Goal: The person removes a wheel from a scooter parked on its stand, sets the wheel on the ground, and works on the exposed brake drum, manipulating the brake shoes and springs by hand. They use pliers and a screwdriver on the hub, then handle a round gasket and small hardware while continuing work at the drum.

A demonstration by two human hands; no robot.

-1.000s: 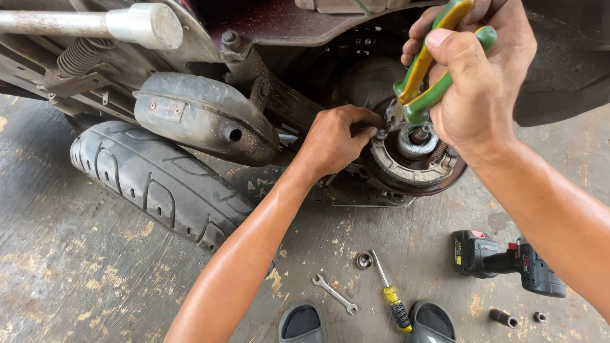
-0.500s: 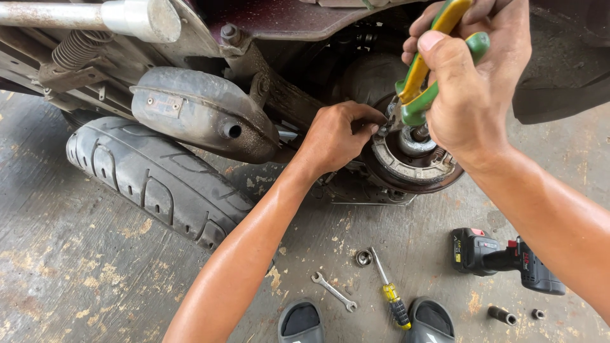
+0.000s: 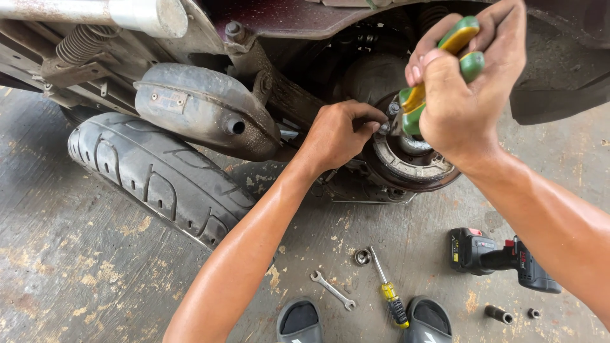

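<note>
The right hand (image 3: 467, 95) is closed in a fist around the green-and-yellow handles of the pliers (image 3: 438, 70), squeezing them together; their nose points down at the top left of the brake hub (image 3: 406, 162), on the side where the left fingers are. The left hand (image 3: 340, 133) is curled, its fingertips pinched at the hub's upper left edge, touching the metal just beside the plier tips; whether it holds a small part there I cannot tell. The hub sits under the scooter's body, to the right of the muffler (image 3: 203, 117). A loose tyre (image 3: 159, 174) lies on the concrete floor (image 3: 76, 273) below the muffler. Nearer the camera, on the floor, lie a small spanner (image 3: 332, 289), a socket (image 3: 363, 256) and a screwdriver (image 3: 389, 293) with a yellow-and-black handle, close together. A cordless driver (image 3: 502, 257) lies to the right, with two small bits (image 3: 502, 314) near it. Two sandal tips (image 3: 365, 321) show at the bottom edge.
</note>
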